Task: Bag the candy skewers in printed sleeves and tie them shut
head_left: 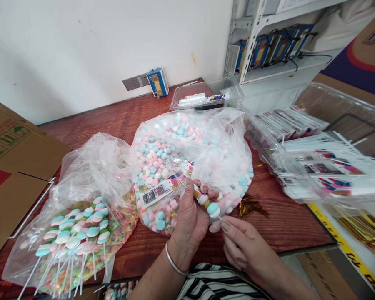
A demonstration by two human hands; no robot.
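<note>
Candy skewer (213, 209): between both hands, looks nearly full.
Left hand (191, 210): grip curled round candies.
Right hand (246, 246): grip pinching stick end.
Skewer pile (81, 229): 9 o'clock, seems done.
Candy bag (220, 146): 11 o'clock, plenty left.
Wrappers (158, 192): atop bag, crowding left hand.
Gold ties (251, 206): 3 o'clock.

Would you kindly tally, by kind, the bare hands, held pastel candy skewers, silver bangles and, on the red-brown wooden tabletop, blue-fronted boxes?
Bare left hand and bare right hand: 2
Held pastel candy skewer: 1
Silver bangle: 1
Blue-fronted box on the tabletop: 1
Total: 5
</note>
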